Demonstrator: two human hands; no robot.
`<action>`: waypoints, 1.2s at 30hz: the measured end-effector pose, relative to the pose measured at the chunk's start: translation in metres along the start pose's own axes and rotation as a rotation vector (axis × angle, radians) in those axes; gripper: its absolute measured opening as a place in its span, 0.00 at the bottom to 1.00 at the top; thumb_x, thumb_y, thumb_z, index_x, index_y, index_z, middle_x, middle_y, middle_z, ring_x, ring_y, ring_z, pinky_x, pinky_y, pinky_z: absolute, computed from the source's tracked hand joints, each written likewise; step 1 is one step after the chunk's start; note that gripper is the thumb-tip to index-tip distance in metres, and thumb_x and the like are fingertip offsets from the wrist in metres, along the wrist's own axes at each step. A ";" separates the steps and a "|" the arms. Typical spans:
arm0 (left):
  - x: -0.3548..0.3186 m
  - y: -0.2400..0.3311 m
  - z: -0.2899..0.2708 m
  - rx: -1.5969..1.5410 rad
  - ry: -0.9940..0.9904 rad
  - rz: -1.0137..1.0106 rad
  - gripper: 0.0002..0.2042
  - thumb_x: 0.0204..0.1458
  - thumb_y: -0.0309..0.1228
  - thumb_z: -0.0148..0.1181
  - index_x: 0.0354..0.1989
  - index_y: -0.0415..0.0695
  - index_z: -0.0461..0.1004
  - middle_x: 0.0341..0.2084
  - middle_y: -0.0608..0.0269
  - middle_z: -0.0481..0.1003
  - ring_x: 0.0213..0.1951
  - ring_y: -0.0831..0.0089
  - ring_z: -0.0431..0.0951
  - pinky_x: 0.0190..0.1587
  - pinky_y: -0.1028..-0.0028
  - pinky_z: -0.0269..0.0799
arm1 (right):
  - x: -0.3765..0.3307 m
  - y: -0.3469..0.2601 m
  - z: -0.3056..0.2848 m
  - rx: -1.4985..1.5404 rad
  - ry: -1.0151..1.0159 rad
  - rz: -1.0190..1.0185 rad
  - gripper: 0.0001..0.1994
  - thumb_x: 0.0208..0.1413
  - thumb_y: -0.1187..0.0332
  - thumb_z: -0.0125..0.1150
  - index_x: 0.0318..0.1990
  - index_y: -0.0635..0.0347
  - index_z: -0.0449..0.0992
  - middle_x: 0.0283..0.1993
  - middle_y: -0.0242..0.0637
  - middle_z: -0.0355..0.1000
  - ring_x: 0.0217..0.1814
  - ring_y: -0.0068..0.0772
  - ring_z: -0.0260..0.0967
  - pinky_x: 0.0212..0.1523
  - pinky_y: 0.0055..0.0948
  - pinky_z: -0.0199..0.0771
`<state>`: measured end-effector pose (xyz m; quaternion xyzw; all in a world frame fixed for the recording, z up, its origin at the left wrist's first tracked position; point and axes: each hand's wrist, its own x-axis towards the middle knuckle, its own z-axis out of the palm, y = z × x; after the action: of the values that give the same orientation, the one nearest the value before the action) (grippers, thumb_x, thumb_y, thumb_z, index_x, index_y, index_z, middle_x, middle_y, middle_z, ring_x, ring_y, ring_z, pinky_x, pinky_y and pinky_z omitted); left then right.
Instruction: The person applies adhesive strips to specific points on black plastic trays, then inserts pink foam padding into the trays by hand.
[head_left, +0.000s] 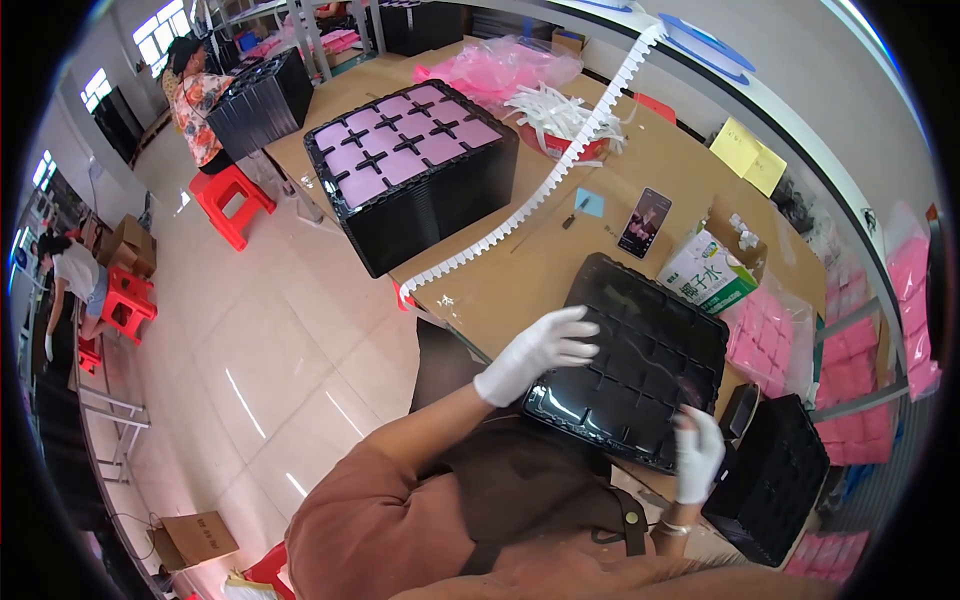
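Observation:
A black plastic tray [640, 365] divided into square compartments lies in front of me at the table's near edge, its surface shiny. Over its left side is my left hand [540, 355], in a white glove, fingers stretched out and apart, holding nothing I can see. At the tray's right edge my right hand [700, 455], also gloved, has its fingers bent together as in a pinch. What they hold, if anything, is too small to make out. A phone [645, 222] with its screen lit leans beyond the tray, next to an open carton [712, 265].
A tall black tray stack [430, 200] with pink squares stands at the left. A white toothed strip [540, 190] arcs across the table past a red bowl [565, 140] of white strips. Another black tray stack [770, 480] stands at right, near pink packs [765, 340]. Two people work farther left.

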<state>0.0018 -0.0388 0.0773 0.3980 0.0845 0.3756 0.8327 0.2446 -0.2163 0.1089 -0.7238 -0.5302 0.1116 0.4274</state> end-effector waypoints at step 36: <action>-0.068 0.030 -0.243 1.079 1.153 -0.011 0.25 0.40 0.34 0.68 0.43 0.37 0.62 0.33 0.58 0.71 0.29 0.73 0.74 0.33 0.74 0.73 | 0.019 -0.057 0.166 0.300 -0.582 -0.235 0.06 0.51 0.74 0.57 0.37 0.62 0.74 0.29 0.40 0.71 0.28 0.37 0.69 0.31 0.27 0.69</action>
<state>-0.1692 0.0718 -0.0743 0.4890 0.6753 0.4258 0.3514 0.1121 -0.1123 0.0550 -0.5247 -0.6872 0.3401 0.3697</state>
